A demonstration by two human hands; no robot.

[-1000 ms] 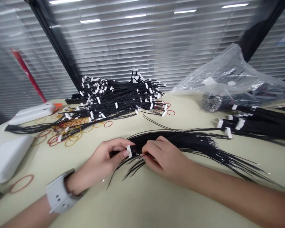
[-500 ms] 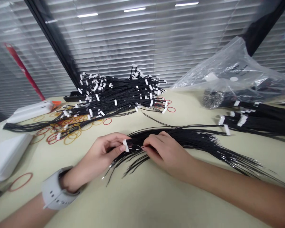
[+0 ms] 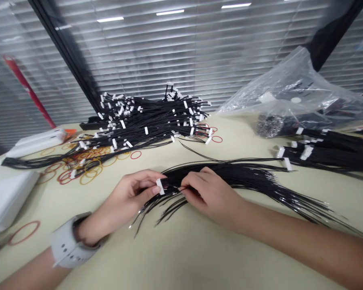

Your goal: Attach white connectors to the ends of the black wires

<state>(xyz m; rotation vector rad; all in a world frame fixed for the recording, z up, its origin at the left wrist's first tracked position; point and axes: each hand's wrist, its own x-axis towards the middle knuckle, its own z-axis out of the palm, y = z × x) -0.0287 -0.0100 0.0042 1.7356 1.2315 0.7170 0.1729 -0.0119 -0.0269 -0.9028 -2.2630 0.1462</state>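
Note:
Between thumb and index finger, my left hand pinches a white connector with black wires running from it. Just right of it, my right hand has its thumb and index fingertip closed on a thin black wire near the connector. Under and behind both hands lies a bundle of loose black wires, its bare silvery ends fanned out to the right. Another white connector rests on the table at the end of several wires.
Behind is a heap of black cables with white connectors. Rubber bands and white cases are at the left. At the right are a clear plastic bag and more cable bundles.
The view has shifted very slightly. Both hands keep nearly the same place and grip, with the right fingertips a little closer to the connector.

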